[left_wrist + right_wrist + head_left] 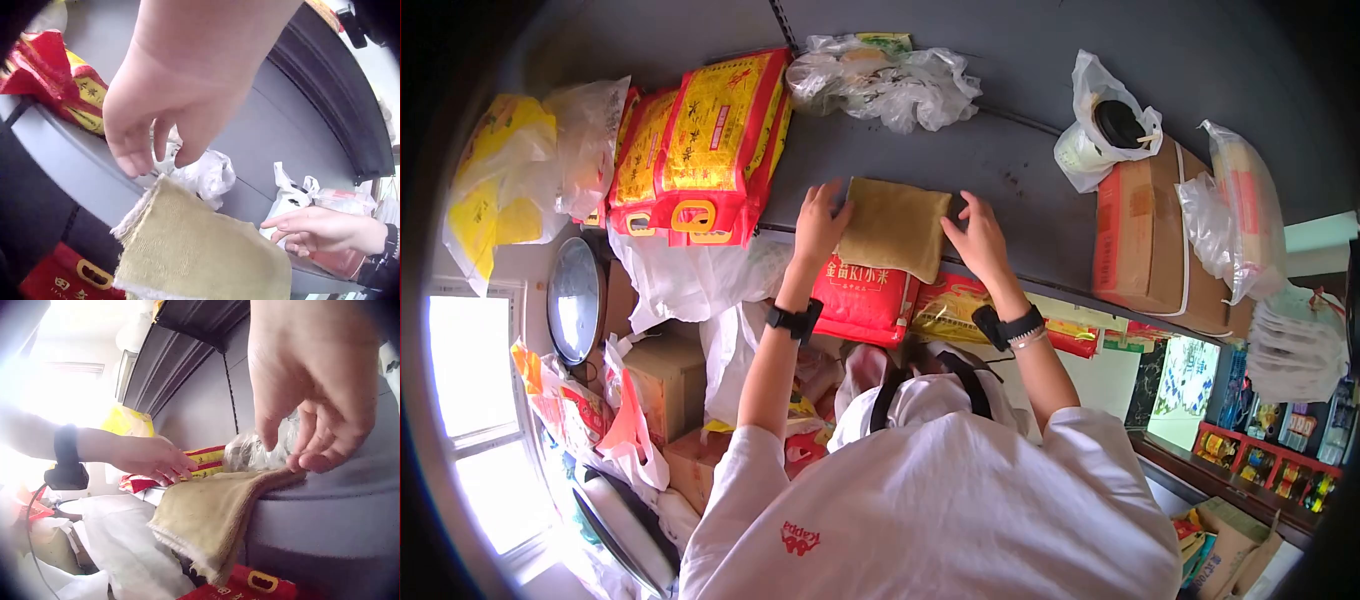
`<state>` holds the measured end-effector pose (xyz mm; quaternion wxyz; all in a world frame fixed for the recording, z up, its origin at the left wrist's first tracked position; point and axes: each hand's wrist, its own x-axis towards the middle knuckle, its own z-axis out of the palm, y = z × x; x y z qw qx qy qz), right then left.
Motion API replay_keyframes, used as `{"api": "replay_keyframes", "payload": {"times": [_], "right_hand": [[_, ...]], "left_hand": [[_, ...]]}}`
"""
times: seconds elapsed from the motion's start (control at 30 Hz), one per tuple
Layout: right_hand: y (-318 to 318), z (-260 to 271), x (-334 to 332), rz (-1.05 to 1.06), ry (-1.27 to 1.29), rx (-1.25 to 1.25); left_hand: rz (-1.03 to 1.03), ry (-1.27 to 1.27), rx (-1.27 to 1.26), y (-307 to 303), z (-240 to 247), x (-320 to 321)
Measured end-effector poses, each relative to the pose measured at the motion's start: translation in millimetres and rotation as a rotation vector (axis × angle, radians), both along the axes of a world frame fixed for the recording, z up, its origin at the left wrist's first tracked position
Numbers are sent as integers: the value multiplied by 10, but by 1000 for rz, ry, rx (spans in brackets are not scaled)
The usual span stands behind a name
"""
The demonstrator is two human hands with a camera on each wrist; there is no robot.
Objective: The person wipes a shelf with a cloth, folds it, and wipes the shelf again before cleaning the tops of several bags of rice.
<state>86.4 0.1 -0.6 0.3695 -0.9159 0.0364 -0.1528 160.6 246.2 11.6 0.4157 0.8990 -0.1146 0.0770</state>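
A folded olive-tan cloth [892, 228] lies on the grey shelf, its near part hanging over the front edge. Pale frayed edging shows along its layers in the left wrist view. My left hand [820, 225] is beside the cloth's left edge, fingers loosely bent and holding nothing. On the opposite side, my right hand [978, 240] has its fingers relaxed, thumb close to the cloth's right edge. The right wrist view shows the fingertips of that right hand [319, 412] just over the cloth's end.
Red and yellow rice bags [725, 130] stand on the shelf at left. Crumpled clear plastic bags [885, 85] lie behind the cloth. A cardboard box [1150, 235] and a bagged cup [1105, 130] are at right. Below the shelf edge is a red millet bag [865, 305].
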Motion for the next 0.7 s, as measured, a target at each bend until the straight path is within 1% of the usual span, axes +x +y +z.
{"api": "replay_keyframes", "payload": {"times": [0.03,0.07,0.1,0.17,0.2,0.27,0.3,0.33,0.37,0.4,0.43,0.5,0.57,0.63,0.7], "right_hand": [[4,30,86,-36,-11,-93],[15,60,168,-65,108,-111],[7,64,211,-69,103,-112],[-4,85,315,9,234,-157],[-19,89,356,3,225,-154],[-61,74,380,95,156,-33],[-90,73,380,91,159,-28],[-134,86,416,104,148,127],[-165,100,453,118,133,281],[-151,354,406,124,197,401],[-174,454,422,127,195,399],[-214,583,486,128,101,458],[-230,731,542,137,32,482],[-230,873,556,150,-25,474],[-231,1009,515,152,-36,487]], "left_hand": [[-2,-7,-5,-48,-26,105],[-2,-25,81,-95,-52,197],[-4,-43,168,-128,-76,240],[-36,-39,177,-167,-109,314],[-64,-24,186,-183,-76,343],[-92,-3,186,-175,-18,395],[-114,29,183,-162,22,385],[-115,27,184,-140,71,394],[-160,-28,123,-114,133,421],[-203,-82,61,-106,202,439],[-200,-85,60,-114,261,460],[-211,-141,-116,-91,412,510],[-221,-148,-66,-73,593,553],[-208,-117,-171,-88,722,554],[-200,-120,-154,-82,837,501]]}}
